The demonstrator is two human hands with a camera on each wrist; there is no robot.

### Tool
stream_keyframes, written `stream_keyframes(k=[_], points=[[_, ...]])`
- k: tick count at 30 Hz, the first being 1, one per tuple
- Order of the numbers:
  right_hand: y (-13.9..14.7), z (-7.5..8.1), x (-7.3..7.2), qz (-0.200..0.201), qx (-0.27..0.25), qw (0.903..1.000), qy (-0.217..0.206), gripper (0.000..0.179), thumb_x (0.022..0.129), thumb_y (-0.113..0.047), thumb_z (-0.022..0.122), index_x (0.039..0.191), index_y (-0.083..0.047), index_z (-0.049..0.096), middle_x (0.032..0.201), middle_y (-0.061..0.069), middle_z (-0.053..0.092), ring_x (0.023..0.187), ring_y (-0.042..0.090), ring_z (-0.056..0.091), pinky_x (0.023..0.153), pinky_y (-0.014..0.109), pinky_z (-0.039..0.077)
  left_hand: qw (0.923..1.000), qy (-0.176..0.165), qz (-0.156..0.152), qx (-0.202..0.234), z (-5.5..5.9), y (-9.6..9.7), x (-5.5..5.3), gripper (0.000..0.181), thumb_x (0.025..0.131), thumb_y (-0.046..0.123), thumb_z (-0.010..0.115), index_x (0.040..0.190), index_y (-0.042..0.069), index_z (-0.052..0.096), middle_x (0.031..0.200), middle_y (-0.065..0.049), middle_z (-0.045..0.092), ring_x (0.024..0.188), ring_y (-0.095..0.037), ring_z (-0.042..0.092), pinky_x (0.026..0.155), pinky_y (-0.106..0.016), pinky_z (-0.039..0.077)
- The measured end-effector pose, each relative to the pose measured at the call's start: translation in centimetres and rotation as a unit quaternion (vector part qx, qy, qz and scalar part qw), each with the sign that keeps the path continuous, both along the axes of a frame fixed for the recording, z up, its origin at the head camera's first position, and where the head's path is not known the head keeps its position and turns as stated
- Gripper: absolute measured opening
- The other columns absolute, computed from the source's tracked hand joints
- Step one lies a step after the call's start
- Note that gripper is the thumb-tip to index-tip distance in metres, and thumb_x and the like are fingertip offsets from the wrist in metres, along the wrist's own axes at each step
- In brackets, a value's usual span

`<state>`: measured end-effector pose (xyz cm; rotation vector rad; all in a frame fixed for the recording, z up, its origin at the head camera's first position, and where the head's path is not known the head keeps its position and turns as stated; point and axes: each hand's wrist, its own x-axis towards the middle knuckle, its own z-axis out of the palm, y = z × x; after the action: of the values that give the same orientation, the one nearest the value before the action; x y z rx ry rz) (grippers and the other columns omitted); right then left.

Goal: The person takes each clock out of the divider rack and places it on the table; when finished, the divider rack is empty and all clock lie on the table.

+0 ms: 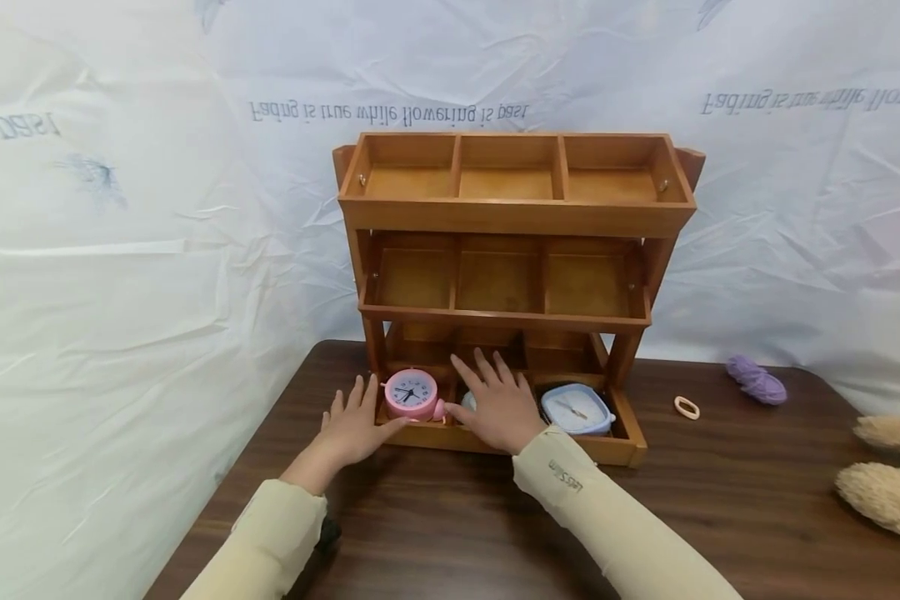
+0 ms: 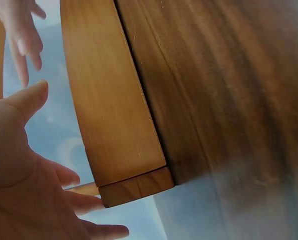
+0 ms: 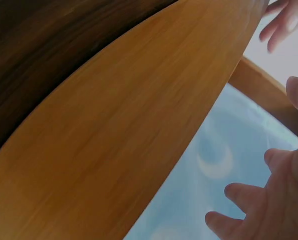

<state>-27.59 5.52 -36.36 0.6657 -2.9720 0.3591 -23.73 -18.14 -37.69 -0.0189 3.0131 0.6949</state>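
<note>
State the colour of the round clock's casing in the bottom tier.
The round clock has a pink casing, best seen in the head view.

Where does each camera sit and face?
Head: on the head, forward and down at the rack on the table; both sleeves, left grip, right grip show.
Left wrist: on that wrist, facing rack and table; left grip lower left, right grip top left.
Right wrist: on that wrist, facing rack and table; right grip lower right, left grip top right.
Both wrist views share rack, table and both grips.
</note>
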Motion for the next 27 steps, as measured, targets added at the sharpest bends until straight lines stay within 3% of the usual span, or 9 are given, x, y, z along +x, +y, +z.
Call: stream_keyframes(k=[7,11,18,27], points=[[-3.4,-0.3,-0.6,0.036,-0.003,0.9993,-0.005,0.076,0.096,-0.062,0.049,0.16,-0.033,0.018,0.164,0.01,0.018,0.149,0.034,0.018,0.113,0.062,0.024,0.9993,-0.015,0.006,0.033,-0.6,0.0,-1.4,0.113,0.086,0.066,0.061,0.156,-0.005,0.008,0.157,-0.037,0.009,0.141,-0.059,0.015,0.105,-0.073,0.023],[-5.0,-0.3,-0.9,0.044,-0.026,0.9985,-0.017,0.082,0.095,-0.059,0.055,0.16,-0.022,0.022,0.162,0.014,0.023,0.147,0.036,0.024,0.113,0.057,0.028,0.9974,-0.027,0.011,0.067,-1.1,-0.1,-1.8,0.118,0.085,0.063,0.066,0.155,-0.007,0.002,0.156,-0.039,0.008,0.139,-0.06,0.021,0.102,-0.071,0.031],[-7.4,-0.4,-1.8,0.023,-0.063,0.9974,-0.026,0.098,0.083,-0.06,0.07,0.153,-0.001,0.034,0.154,0.019,0.037,0.137,0.038,0.041,0.109,0.049,0.038,0.9956,-0.026,0.022,0.087,-1.6,-0.3,-1.9,0.126,0.081,0.062,0.072,0.153,-0.012,-0.001,0.157,-0.038,0.009,0.14,-0.055,0.025,0.105,-0.064,0.034],[-9.2,-1.5,-3.2,0.006,-0.066,0.9972,-0.035,0.096,0.073,-0.064,0.078,0.141,-0.002,0.049,0.131,0.018,0.051,0.113,0.031,0.053,0.096,0.044,0.048,0.9962,-0.01,0.034,0.08,-1.9,-0.3,-1.8,0.123,0.081,0.061,0.072,0.154,-0.011,0.004,0.157,-0.034,0.013,0.139,-0.051,0.031,0.107,-0.059,0.035]])
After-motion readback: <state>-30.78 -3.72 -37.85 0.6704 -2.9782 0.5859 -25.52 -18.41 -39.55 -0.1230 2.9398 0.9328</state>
